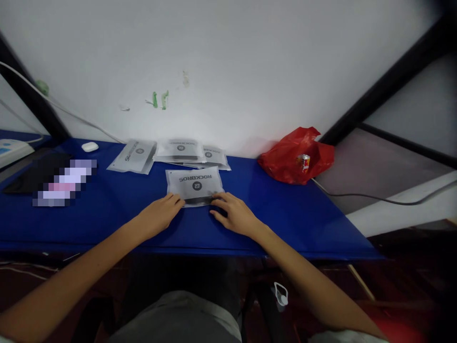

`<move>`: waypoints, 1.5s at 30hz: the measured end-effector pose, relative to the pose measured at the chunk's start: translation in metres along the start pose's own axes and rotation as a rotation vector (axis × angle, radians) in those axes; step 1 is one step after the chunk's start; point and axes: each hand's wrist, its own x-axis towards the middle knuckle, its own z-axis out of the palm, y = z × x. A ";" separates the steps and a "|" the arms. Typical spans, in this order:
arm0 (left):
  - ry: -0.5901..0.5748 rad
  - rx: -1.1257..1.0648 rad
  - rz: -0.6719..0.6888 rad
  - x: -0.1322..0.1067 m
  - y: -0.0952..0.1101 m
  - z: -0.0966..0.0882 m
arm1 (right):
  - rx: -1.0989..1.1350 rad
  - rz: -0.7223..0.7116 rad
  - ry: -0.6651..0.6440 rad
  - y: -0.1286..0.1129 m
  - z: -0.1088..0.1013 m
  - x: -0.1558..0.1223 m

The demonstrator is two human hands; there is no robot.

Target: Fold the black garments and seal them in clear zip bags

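A grey frosted pouch (194,185) printed ROCKBROS lies flat on the blue table (293,214) in front of me. My left hand (161,213) rests at the pouch's near left corner, fingers lying flat on its edge. My right hand (233,212) sits at the near right corner, fingertips pressing the pouch's dark near edge. Neither hand lifts the pouch.
Several more grey pouches (178,151) lie in a loose row against the white wall. A red plastic bag (296,156) sits at the right. A white earbud case (90,146), a dark tablet (32,174) and a white power strip (12,150) are at the left. Cables run along the wall.
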 end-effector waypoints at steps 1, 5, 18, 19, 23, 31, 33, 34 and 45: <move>-0.006 0.008 0.003 0.000 0.000 0.000 | -0.012 0.005 -0.009 -0.001 0.000 0.000; -0.018 0.042 0.006 0.003 0.002 0.003 | -0.071 0.040 -0.040 -0.004 -0.001 0.000; 0.186 -0.290 -0.008 -0.001 0.003 -0.057 | -0.121 -0.171 0.162 -0.036 -0.022 0.029; 0.199 -0.334 -0.014 -0.002 0.002 -0.064 | -0.108 -0.189 0.174 -0.038 -0.024 0.032; 0.273 -0.472 -0.061 -0.003 -0.002 -0.072 | -0.057 -0.218 0.205 -0.041 -0.032 0.042; 0.487 -0.545 -0.161 -0.012 -0.008 -0.055 | 0.065 -0.165 0.283 -0.036 -0.035 0.043; 0.539 -0.555 -0.205 -0.012 -0.008 -0.054 | 0.071 -0.143 0.286 -0.036 -0.036 0.044; 0.559 -0.562 -0.224 -0.012 -0.007 -0.053 | 0.068 -0.135 0.283 -0.037 -0.037 0.044; 0.686 -0.668 -0.258 -0.011 0.000 -0.045 | -0.043 -0.253 0.222 -0.041 -0.038 0.050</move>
